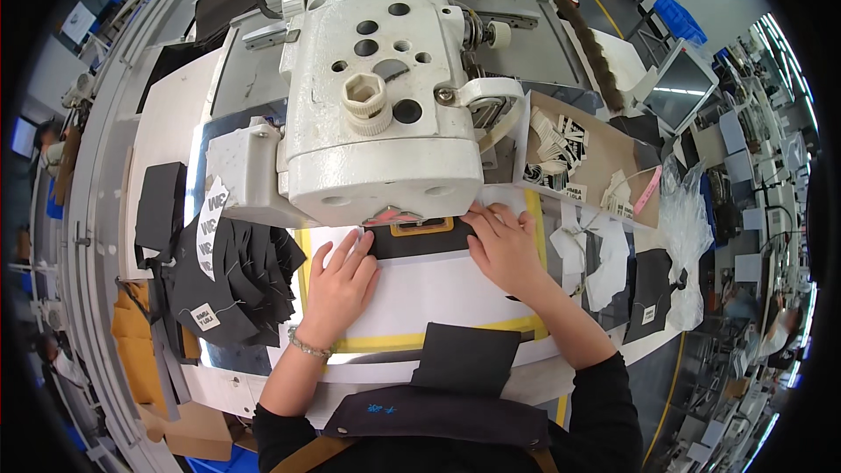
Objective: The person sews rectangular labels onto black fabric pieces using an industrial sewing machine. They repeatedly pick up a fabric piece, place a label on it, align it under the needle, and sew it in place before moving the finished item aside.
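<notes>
A black rectangular fabric piece lies flat on a white sheet edged with yellow tape, under the head of a large white sewing machine. Part of a yellow-orange frame shows on the piece; the machine head hides the rest. My left hand lies flat with fingers stretched out, fingertips at the piece's left end. At its right end my right hand rests with outstretched fingers, its fingertips partly behind the machine head. Neither hand has anything gripped in it.
A stack of black fabric pieces with loose threads lies left. At the right stands a cardboard box of printed labels, near white scraps and clear plastic wrap. Another black piece lies near the front edge.
</notes>
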A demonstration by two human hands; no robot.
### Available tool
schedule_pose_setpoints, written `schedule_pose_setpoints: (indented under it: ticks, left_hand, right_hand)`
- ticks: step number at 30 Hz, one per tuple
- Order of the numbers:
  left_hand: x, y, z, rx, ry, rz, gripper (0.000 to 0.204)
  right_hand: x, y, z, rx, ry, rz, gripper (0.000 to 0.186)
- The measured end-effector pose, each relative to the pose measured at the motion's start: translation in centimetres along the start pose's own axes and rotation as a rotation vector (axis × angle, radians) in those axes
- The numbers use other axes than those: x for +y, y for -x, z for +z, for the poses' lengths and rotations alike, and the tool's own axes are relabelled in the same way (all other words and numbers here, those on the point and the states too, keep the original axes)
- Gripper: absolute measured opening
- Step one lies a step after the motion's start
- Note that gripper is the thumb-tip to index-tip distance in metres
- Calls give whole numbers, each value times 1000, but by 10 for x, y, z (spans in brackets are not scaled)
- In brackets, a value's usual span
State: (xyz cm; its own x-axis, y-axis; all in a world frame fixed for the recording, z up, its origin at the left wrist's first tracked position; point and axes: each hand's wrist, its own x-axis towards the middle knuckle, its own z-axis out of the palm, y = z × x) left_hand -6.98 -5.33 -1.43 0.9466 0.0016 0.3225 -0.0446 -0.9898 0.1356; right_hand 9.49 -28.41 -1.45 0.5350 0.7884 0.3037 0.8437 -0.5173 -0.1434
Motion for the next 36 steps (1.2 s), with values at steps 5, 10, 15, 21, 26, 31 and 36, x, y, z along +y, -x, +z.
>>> schedule_pose_setpoints:
  ticks: [5,10,15,21,26,31,36]
  left_hand:
    - [1,-1,-1,-9,7,-16,12]
    - [1,0,-1,-15,35,-26,13]
    - [1,0,-2,-8,41,-31,14]
    - [0,0,-1,0,53,-32,14]
    - [1,-1,-3,2,51,-30,13]
    - [2,-1,-3,-4,54,-32,12]
    - [1,0,-3,-7,77,-28,13]
  right_hand:
    - [0,1,-4,16,40,11,31]
    - [5,10,-1,142,22,-145,19]
    - [0,14,-11,113,-29,-198,22]
    - [-2,15,-12,106,0,-211,21]
    - [-4,9,-14,129,-29,-225,15]
    - [-4,9,-12,135,-18,-224,15]
    - [-4,8,-14,130,-24,-226,15]
